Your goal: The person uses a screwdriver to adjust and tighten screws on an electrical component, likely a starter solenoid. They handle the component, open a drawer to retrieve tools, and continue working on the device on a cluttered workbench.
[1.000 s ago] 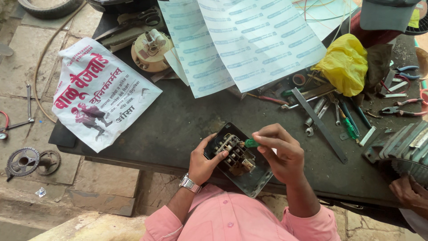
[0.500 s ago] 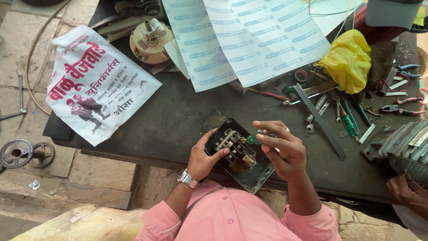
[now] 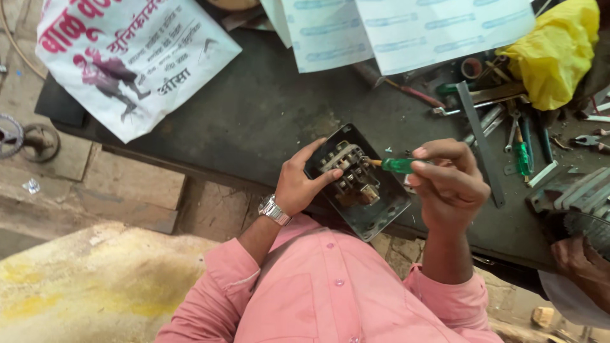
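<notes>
Green-handled screwdriver [image 3: 395,166] sits pinched in the right hand [image 3: 448,184], tip at the terminal block [image 3: 348,170] of the black switch box [image 3: 359,184], mid-frame at the table [image 3: 254,108] edge. Left hand [image 3: 300,184] grips the box; a slip could gouge that thumb.

Green-handled screwdriver [image 3: 395,165] in open switch box [image 3: 359,183]

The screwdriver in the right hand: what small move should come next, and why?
Probably press the screwdriver tip into a terminal screw and turn. The right hand holds its green handle level, the tip at the terminal block, and the left hand steadies the black box.
</notes>
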